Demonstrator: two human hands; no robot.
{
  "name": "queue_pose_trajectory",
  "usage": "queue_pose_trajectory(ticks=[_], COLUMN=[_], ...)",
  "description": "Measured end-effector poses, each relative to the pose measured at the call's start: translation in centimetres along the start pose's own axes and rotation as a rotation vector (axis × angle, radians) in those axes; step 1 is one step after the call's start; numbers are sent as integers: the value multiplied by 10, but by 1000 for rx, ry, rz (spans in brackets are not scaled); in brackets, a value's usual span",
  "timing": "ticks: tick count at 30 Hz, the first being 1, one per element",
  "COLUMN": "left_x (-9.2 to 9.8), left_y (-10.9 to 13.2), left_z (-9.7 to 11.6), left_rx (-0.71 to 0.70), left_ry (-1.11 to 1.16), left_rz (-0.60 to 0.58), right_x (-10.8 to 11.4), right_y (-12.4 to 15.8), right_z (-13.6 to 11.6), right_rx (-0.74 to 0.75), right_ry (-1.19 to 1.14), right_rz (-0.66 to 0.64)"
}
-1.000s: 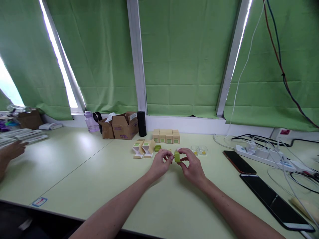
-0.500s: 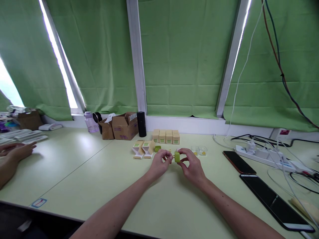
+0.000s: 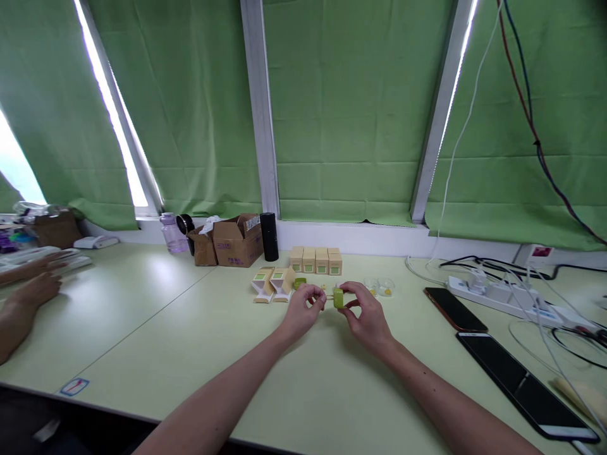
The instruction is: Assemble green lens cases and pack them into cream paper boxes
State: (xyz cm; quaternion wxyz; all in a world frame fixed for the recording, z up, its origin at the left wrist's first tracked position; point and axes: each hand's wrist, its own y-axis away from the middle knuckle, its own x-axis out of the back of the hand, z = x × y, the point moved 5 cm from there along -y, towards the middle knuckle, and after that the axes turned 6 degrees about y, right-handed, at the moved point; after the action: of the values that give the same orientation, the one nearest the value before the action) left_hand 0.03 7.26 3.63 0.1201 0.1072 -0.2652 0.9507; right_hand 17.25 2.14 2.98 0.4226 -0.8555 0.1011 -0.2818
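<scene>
From afar I see a small, blocky olive-green object [image 3: 338,298], four tan cardboard boxes [image 3: 322,256] with green squares [image 3: 322,269], a pale yellow-green tabletop [image 3: 190,354] and green cloth blinds [image 3: 351,114].

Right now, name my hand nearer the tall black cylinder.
Left: your left hand is in front of the cylinder, to its right; your right hand is farther right.

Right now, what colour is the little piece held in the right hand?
The little piece in the right hand is yellowish green, seen best in the head view.
</scene>
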Motion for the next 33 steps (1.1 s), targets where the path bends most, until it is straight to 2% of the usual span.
queue_pose_trajectory(ticks=[6,13,16,22,27,33], left_x=[1,11,9,-4,-7,-7], left_y=[-1,-2,2,11,12,11], left_z=[-3,-7,3,21,20,16], left_rx=[13,-19,-119,-300,-314,-312], left_ry=[-12,-77,-101,-150,-179,-182], left_rz=[14,104,66,-84,-105,-78], right_x=[-1,4,4,2,1,2], right_y=[1,0,0,1,3,2], right_z=[3,2,-1,-8,-15,-19], right_rx=[-3,20,49,184,300,344], right_ry=[24,62,103,187,328,364], right_rz=[-11,7,-1,-41,-66,-41])
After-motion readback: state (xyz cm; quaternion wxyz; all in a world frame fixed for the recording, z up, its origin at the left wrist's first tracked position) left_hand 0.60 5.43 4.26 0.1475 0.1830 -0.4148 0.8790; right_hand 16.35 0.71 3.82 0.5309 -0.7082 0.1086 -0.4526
